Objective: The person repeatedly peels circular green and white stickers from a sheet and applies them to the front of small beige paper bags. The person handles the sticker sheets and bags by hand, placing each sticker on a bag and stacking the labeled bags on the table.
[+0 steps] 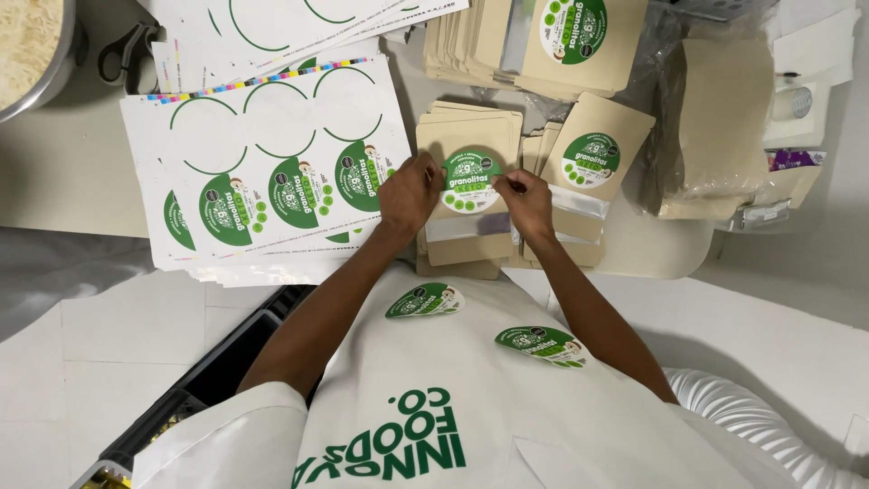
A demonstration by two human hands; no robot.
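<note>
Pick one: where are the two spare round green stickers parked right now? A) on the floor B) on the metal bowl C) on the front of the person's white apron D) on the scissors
C: both spare stickers sit on the white apron, below the left hand and right hand, which press another sticker onto a tan pouch.

Two hands, left (409,192) and right (528,205), on one round green sticker (470,179). Two more stickers stuck to the apron (425,300) (540,345). Three pouch stacks (466,244) (534,45) (584,172), one bowl (32,50), one pair of scissors (127,54).
</note>
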